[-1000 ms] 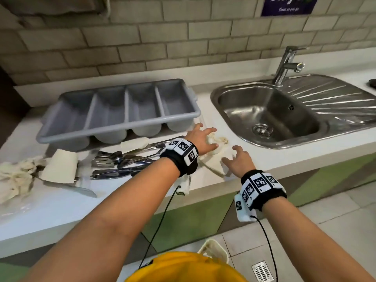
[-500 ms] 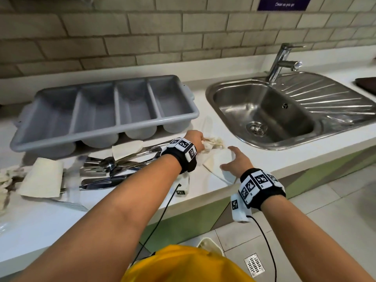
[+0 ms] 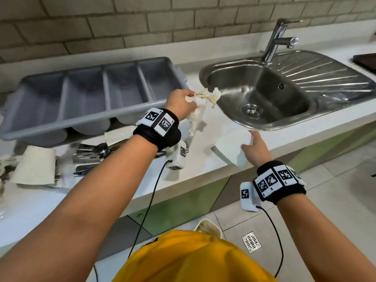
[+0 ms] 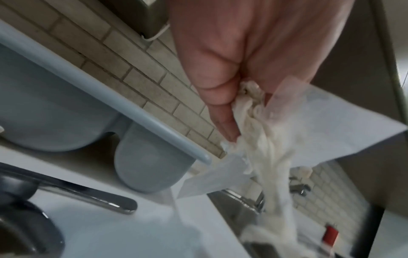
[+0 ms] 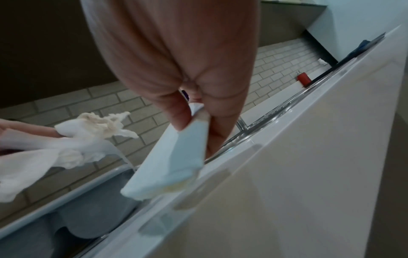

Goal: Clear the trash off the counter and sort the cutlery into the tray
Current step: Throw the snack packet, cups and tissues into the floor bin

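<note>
My left hand holds a crumpled, stained paper napkin lifted above the counter between the grey cutlery tray and the sink; in the left wrist view the fingers pinch the crumpled napkin. My right hand pinches a folded white napkin at the counter's front edge, seen as the folded napkin between thumb and fingers in the right wrist view. A pile of steel cutlery lies on the counter in front of the tray, which has four empty compartments.
A steel sink with a tap lies to the right. More folded napkins and crumpled paper lie at the left of the counter. A small bin stands on the floor below.
My left hand has lifted the crumpled napkin off the counter, up and away. My right hand has taken hold of the folded napkin and drawn it toward the counter's front edge.
</note>
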The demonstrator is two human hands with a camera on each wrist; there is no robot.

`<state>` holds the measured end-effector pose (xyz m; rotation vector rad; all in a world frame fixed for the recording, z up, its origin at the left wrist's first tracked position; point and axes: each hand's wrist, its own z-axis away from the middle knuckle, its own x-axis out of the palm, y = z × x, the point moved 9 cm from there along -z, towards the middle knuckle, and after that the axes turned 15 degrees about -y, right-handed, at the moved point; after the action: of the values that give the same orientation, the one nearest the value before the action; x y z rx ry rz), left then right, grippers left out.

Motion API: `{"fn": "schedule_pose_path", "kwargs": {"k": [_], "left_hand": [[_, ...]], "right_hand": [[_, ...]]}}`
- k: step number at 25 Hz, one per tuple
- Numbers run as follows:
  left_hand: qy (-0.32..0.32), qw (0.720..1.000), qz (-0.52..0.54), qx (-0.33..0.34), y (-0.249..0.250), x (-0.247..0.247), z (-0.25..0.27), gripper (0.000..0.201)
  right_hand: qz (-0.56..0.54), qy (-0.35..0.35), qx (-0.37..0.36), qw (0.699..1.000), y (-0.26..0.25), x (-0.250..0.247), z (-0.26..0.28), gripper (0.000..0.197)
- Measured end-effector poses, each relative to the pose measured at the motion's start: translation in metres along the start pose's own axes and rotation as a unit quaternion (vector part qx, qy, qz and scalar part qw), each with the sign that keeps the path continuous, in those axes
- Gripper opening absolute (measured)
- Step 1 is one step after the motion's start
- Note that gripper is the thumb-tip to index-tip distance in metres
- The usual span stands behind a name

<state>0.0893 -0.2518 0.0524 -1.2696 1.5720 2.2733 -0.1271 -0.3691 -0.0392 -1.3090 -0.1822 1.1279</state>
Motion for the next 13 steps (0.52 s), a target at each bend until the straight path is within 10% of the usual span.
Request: {"fn": "schedule_pose_path", "kwargs": {"k": [7,13], "left_hand": [[-0.027,0.972,0.222,0.072,0.035,0.031,0.102,0.021],[-0.154,0.953,0.26,-0.016,0.003,0.135,0.184,0.027]], "right_hand": [[-0.14,0.082,-0.101,0.982,0.036,-0.029,0.063,0.048],[-0.205,0.14,-0.171,0.953,0.11,-0.025,0.116,0.044]]}}
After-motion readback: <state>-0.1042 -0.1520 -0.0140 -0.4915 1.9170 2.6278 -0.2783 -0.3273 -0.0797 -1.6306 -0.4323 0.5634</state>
